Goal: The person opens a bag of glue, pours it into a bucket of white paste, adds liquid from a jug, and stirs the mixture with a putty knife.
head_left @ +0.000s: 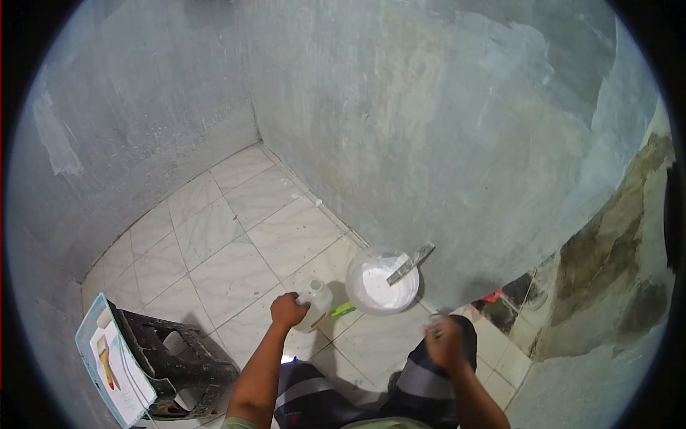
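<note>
My left hand point(288, 311) is wrapped round the side of a translucent plastic jug point(316, 299), which stands upright with its round mouth facing up. Above my right knee, my right hand point(445, 342) has its fingers curled together; whatever they hold, if anything, is too small to make out. Between the jug and the wall is a clear plastic bucket point(355, 284) with a thick white mix point(377, 286) inside. A wide scraper blade point(412, 263), smeared with white, lies across the bucket's right rim. A bright green handle point(343, 309) rests beside the bucket.
At the left, a black plastic stool point(193, 361) bears a light-blue tray point(91, 330) with white residue and a paintbrush point(106, 363). Grey plastered walls point(443, 129) meet in a corner behind the tiled floor point(239, 261). A red object point(492, 295) lies by dark tiles at right.
</note>
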A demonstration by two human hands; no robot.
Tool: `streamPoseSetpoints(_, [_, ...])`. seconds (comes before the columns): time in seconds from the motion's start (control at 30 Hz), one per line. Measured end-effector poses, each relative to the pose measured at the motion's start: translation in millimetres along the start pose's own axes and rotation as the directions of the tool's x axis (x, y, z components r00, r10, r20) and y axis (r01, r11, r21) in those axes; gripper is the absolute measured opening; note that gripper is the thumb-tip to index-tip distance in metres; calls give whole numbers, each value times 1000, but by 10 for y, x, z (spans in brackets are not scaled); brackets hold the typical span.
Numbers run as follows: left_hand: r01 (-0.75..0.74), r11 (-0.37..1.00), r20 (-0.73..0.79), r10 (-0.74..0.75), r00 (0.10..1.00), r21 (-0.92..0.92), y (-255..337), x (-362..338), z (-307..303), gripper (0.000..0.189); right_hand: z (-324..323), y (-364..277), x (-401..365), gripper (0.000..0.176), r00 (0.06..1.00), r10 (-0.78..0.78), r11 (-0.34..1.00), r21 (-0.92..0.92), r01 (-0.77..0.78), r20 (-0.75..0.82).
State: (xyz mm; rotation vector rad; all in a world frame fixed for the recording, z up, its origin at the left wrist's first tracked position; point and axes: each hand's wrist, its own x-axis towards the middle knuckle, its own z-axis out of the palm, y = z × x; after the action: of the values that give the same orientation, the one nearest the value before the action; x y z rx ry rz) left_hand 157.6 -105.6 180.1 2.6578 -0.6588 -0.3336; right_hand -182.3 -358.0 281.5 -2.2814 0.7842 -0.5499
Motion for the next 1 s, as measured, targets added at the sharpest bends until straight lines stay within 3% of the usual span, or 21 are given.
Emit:
streamPoseSetpoints(0.07, [54,998,29,-53,998,-39,-2,18,18,49,196,-491,105,15,987,-136,988,91,129,84])
streamPoseSetpoints(0.17, [106,991,20,-105,994,-85,-105,-10,80,47,730,-415,187,20,916,-238,971,89,221,323])
streamPoseSetpoints(0.2, [130,983,30,-127,991,-132,-119,-61,57,45,973,-336,173,18,912,-213,973,166,163,352])
streamPoseSetpoints(0.3, [163,968,-10,-168,986,-189,-170,-219,73,43,1473,-91,121,20,825,-193,979,164,124,531])
streamPoseSetpoints(0.37, [213,957,-29,-223,974,-196,-46,-354,-168,41,1672,2,34,23,766,-226,974,153,167,601])
streamPoseSetpoints(0.43, [216,957,5,-219,976,-192,47,-481,-379,40,1814,22,14,29,712,-189,980,181,88,676])
streamPoseSetpoints(0.5, [233,951,32,-231,972,-204,196,-648,-656,40,2041,66,18,35,674,13,981,122,-153,739])
streamPoseSetpoints(0.53, [239,942,57,-232,971,-234,302,-729,-814,40,2269,180,-20,46,702,20,966,169,-198,712])
streamPoseSetpoints(0.57, [242,944,49,-238,970,-223,429,-801,-965,40,2419,211,1,46,701,8,963,182,-197,713])
streamPoseSetpoints(0.63, [212,958,54,-205,977,-193,702,-944,-1207,41,2672,255,47,66,638,242,881,110,-460,731])
streamPoseSetpoints(0.7, [212,959,82,-200,976,-190,864,-1038,-1331,41,2908,336,41,73,609,247,825,167,-540,754])
streamPoseSetpoints(0.77, [212,958,115,-193,974,-191,1058,-1122,-1411,42,2765,75,148,70,428,354,350,307,-885,832])
streamPoseSetpoints(0.8, [188,962,107,-169,980,-196,1177,-1146,-1445,42,2870,92,161,67,321,343,172,277,-945,883])
streamPoseSetpoints(0.83, [165,966,101,-147,984,-199,1274,-1141,-1456,41,2915,59,115,67,318,337,167,276,-946,886])
streamPoseSetpoints(0.9, [153,972,128,-131,983,-176,1395,-1124,-1406,41,2907,2,69,68,264,171,-31,273,-962,949])
streamPoseSetpoints(1.0, [100,973,119,-77,990,-207,1557,-1039,-1241,43,2705,45,45,66,238,231,-67,260,-963,943])
